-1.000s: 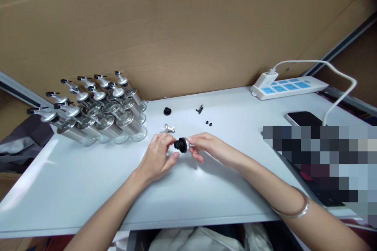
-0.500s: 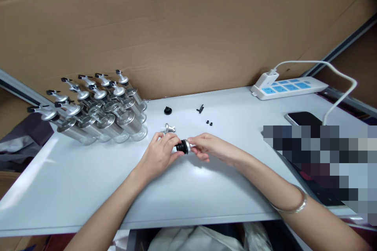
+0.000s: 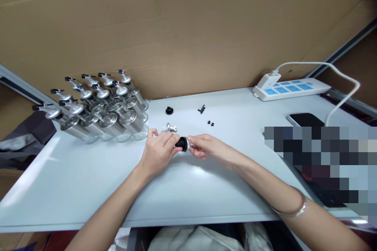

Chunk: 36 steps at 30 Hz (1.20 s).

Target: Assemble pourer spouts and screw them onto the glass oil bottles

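Observation:
Between my hands is a bottle pour spout [image 3: 183, 144] with a black ribbed stopper and a silver collar, lying roughly sideways over the table. My left hand [image 3: 159, 148] is closed on the black stopper end, with the index finger lifted. With thumb and fingertips, my right hand [image 3: 207, 146] pinches the silver end, which is mostly hidden. Just beyond my left fingers lies a loose silver spout piece [image 3: 172, 128]. Farther back are a round black stopper [image 3: 169, 110], a black flip lever [image 3: 202, 109] and two tiny black plugs [image 3: 210, 123].
At the left stand several glass-and-steel bottles [image 3: 113, 126], many topped with silver spouts, the front ones without. A white power strip [image 3: 294, 91] with a charger and cable sits at the back right, near a phone [image 3: 304, 119]. Cardboard [image 3: 188, 31] walls the back.
The camera view has shifted slightly. Both hands keep hold of the pour spout, and the fingers of my left hand have changed position a little on the stopper.

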Tool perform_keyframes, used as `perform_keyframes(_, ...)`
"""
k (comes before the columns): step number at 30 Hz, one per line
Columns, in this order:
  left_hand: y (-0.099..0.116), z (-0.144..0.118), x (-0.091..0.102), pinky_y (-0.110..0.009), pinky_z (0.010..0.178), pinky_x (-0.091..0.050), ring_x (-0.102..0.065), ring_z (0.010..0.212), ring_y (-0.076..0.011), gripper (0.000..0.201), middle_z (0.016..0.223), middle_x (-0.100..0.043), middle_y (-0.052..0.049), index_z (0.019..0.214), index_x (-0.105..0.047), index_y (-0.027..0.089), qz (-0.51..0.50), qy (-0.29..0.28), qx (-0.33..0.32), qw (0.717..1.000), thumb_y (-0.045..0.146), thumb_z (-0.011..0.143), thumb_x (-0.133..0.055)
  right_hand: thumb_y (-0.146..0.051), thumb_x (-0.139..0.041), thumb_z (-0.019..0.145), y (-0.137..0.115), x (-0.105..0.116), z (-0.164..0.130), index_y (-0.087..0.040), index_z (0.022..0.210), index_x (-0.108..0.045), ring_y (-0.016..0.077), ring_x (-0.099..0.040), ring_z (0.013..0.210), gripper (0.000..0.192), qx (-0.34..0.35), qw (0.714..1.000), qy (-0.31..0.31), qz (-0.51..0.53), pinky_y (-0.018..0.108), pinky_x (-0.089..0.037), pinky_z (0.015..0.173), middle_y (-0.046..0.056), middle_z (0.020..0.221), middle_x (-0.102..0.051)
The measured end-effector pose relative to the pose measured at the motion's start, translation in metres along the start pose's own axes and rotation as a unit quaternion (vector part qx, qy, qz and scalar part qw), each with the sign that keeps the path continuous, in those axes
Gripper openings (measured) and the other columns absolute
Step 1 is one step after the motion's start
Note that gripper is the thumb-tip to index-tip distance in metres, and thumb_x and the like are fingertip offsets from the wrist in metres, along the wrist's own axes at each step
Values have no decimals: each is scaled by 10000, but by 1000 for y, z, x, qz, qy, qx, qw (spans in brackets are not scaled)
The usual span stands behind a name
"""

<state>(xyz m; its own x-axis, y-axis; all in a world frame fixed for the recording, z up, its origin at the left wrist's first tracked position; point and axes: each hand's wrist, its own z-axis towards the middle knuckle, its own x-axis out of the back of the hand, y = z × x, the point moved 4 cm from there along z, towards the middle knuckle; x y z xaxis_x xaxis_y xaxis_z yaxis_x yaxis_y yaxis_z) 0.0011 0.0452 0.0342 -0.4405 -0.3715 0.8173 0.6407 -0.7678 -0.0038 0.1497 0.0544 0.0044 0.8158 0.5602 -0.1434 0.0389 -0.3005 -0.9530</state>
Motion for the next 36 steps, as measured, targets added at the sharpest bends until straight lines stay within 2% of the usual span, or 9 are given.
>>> perform_keyframes(3, -1, -1, 0, -334, 725, -243, -547, 646, -168, 436, 753, -676, -45, 928, -582, 158, 17, 4, 12, 1000, 380, 1013, -216, -650, -468, 805, -3, 2, 0, -179, 631, -489, 87, -290, 508, 503, 48, 996, 35, -65, 268, -247, 536, -61, 541, -367)
perform_keyframes(7, -2, -2, -2, -336, 731, -250, -534, 629, -173, 456, 728, -668, -51, 899, -585, 155, 15, 5, 28, 999, 382, 1011, -205, -517, -391, 905, -9, 4, -5, -184, 642, -482, 98, -344, 530, 434, 100, 970, 98, -196, 261, -291, 563, -48, 565, -394)
perform_keyframes(13, -5, -4, -6, -338, 719, -261, -528, 626, -171, 485, 730, -658, -50, 892, -581, 159, -31, -14, 70, 997, 398, 1006, -175, -321, -360, 956, -21, 1, -11, -193, 714, -559, 134, -529, 616, 338, 192, 894, 154, -374, 267, -394, 661, 3, 656, -607)
perform_keyframes(16, -6, -5, -7, -338, 723, -266, -531, 637, -172, 460, 748, -657, -48, 887, -572, 156, -56, -11, 81, 995, 387, 1006, -192, -310, -343, 974, -23, 0, -12, -197, 744, -577, 136, -550, 622, 347, 232, 860, 164, -425, 273, -406, 696, 12, 696, -656)
perform_keyframes(23, -9, -8, -12, -339, 734, -286, -501, 611, -167, 479, 729, -643, -40, 882, -564, 173, -101, -38, 120, 987, 414, 999, -167, -320, -343, 993, -24, 0, -15, -191, 791, -572, 136, -556, 606, 331, 300, 810, 180, -471, 283, -396, 715, 18, 705, -665)
perform_keyframes(29, -11, -11, -19, -344, 728, -309, -477, 611, -175, 491, 713, -623, -42, 855, -552, 177, -129, -57, 124, 982, 413, 996, -146, -319, -404, 981, -25, 3, -16, -188, 834, -581, 147, -566, 649, 265, 321, 799, 186, -472, 278, -398, 691, 29, 741, -667)
perform_keyframes(36, -14, -12, -17, -348, 706, -336, -430, 592, -183, 484, 657, -570, -29, 769, -501, 201, -168, -38, 144, 974, 422, 992, -132, -294, -443, 975, -31, 3, -21, -178, 864, -597, 155, -581, 708, 222, 368, 772, 204, -476, 285, -366, 731, 34, 743, -659)
